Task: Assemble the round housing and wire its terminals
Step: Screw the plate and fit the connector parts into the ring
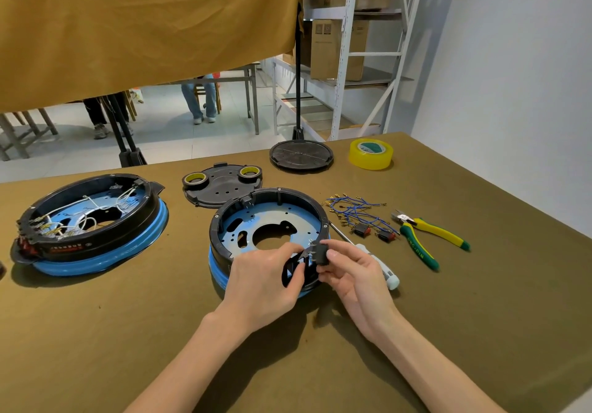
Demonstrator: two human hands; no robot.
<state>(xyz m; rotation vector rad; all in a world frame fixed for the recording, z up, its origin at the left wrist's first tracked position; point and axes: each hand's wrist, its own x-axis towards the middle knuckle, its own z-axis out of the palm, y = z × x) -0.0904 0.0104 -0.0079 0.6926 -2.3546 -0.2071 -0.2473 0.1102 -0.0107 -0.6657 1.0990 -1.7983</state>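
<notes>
Olive-clothed table (96, 332) before metal shelving (346, 60); both hands' grips, left (266, 281) and right (349, 271), pinch a black switch (322, 254).

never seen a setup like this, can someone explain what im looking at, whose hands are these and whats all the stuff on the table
One picture, from a camera worn on a person's head, looking down at their own hands. The left hand holds a black bracket at the near rim of the round housing; the right hand pinches a small black switch against it. A second housing, already wired, sits to the left. Also on the table: blue wires, pliers, a screwdriver, yellow tape and two black lids.
</notes>
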